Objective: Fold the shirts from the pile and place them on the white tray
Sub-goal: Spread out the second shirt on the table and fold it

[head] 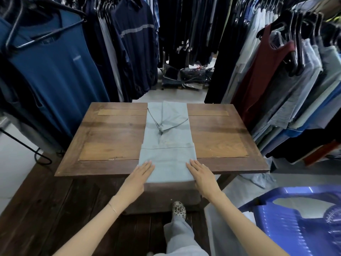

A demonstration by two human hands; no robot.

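Wooden worktop (110,137) sits mid-scene, square, all four edges visible. Bare wood lies open on the left and right of the shirt. Hanging clothes on the left rack (46,71) crowd the worktop's far-left corner; hanging clothes on the right rack (286,80) come just beside its right edge. Beyond the far edge a narrow strip of pale floor (171,96) runs between the racks to a stack of packed garments (186,76). Near right, a blue plastic item (295,218) stands well apart from the worktop; can't tell what it is. The person's shoe (179,209) is on dark boards below the near edge.

Shirt (168,141): pale grey-blue, folded into a long narrow strip down the middle of the worktop, from far edge to near edge, near end slightly overhanging. Sleeve edges are folded in and meet at a bunched point about midway. One crosswise fold line shows on the near half. Fabric is mostly flat with light creases around the bunch.

Left hand (142,172) lies flat, fingers straight, on the strip's near-left edge. Right hand (200,172) lies flat, fingers straight, on the near-right edge. The hands are apart, with the strip between them, neither gripping.
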